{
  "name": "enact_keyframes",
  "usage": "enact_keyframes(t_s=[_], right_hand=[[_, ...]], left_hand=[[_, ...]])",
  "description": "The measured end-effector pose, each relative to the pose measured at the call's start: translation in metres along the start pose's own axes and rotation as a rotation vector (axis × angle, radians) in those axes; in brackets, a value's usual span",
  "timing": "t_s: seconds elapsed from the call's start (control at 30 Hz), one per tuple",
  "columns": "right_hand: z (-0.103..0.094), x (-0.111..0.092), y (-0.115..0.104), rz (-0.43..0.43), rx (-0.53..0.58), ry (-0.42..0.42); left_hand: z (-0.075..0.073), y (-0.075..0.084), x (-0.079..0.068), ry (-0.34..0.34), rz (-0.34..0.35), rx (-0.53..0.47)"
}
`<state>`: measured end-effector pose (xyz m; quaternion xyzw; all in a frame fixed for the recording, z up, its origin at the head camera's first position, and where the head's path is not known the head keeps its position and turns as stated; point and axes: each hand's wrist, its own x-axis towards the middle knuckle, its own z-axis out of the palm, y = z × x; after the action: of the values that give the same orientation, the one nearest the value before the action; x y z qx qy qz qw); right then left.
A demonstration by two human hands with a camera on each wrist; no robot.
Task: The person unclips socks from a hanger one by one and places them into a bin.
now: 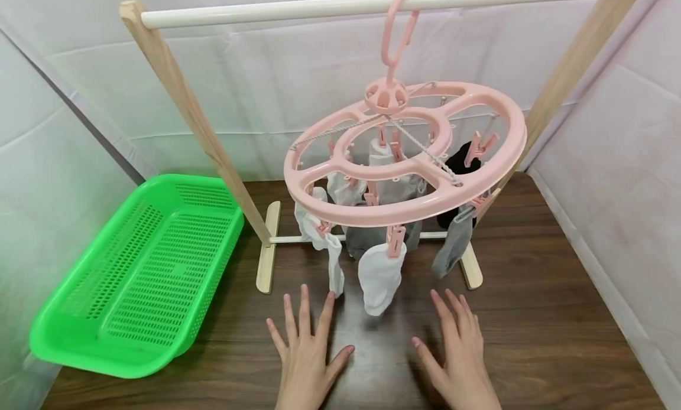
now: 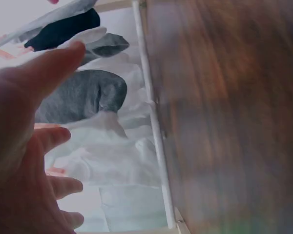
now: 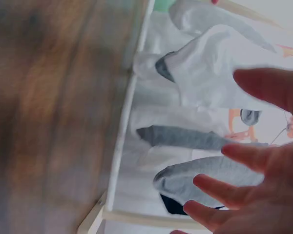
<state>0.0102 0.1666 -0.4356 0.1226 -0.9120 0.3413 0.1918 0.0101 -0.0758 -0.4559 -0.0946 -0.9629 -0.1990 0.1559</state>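
Observation:
A pink oval clip hanger hangs by its hook from a white rod, with socks pegged all round it. At the front hangs a white sock in a pink clothespin; a narrow white sock is to its left. A grey sock and a black sock hang on the right. My left hand has its fingers spread, the index fingertip overlapping the narrow sock's lower end; contact cannot be told. My right hand, fingers extended and holding nothing, is below the grey sock.
A green perforated basket stands on the left of the dark wooden table. The wooden rack's left post and right post carry the white rod. Pale fabric walls enclose the table.

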Motion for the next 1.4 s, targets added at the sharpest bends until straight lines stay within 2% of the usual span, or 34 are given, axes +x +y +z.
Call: enact_keyframes(t_s=[0.07,0.2,0.33,0.47,0.57,0.7,0.87,0.97,1.07,1.13,1.23,1.3,1.4], right_hand=[[-0.004,0.007,-0.003,-0.025,0.055,0.051],[-0.016,0.021,-0.011,-0.056,0.185,0.097],[-0.024,0.033,-0.020,-0.131,0.333,0.132],[-0.027,0.049,-0.027,-0.250,0.455,0.168],[-0.029,0.062,-0.031,-0.305,0.497,0.176],[-0.033,0.078,-0.037,-0.307,0.517,0.128],[-0.034,0.094,-0.045,-0.285,0.585,0.031],[-0.033,0.102,-0.050,-0.228,0.653,-0.042],[-0.028,0.108,-0.053,-0.207,0.743,-0.080],[-0.025,0.113,-0.053,-0.206,0.802,-0.097],[-0.021,0.118,-0.053,-0.189,0.890,-0.147],[-0.019,0.121,-0.053,-0.155,0.939,-0.191],[-0.018,0.122,-0.053,-0.128,0.971,-0.214]], left_hand=[[0.000,0.002,0.003,0.033,0.007,-0.035],[0.001,0.005,0.004,0.133,0.014,-0.109],[0.004,0.010,0.004,0.272,0.038,-0.220],[0.003,0.015,0.010,0.391,0.092,-0.335],[0.001,0.018,0.020,0.433,0.141,-0.437],[-0.003,0.020,0.035,0.449,0.185,-0.567],[-0.007,0.016,0.055,0.435,0.244,-0.642],[-0.013,0.014,0.066,0.359,0.300,-0.720],[-0.016,0.015,0.072,0.253,0.331,-0.864],[-0.017,0.017,0.074,0.198,0.331,-0.959],[-0.015,0.022,0.077,0.175,0.320,-1.038],[-0.015,0.025,0.080,0.170,0.298,-1.043],[-0.014,0.027,0.084,0.156,0.269,-1.002]])
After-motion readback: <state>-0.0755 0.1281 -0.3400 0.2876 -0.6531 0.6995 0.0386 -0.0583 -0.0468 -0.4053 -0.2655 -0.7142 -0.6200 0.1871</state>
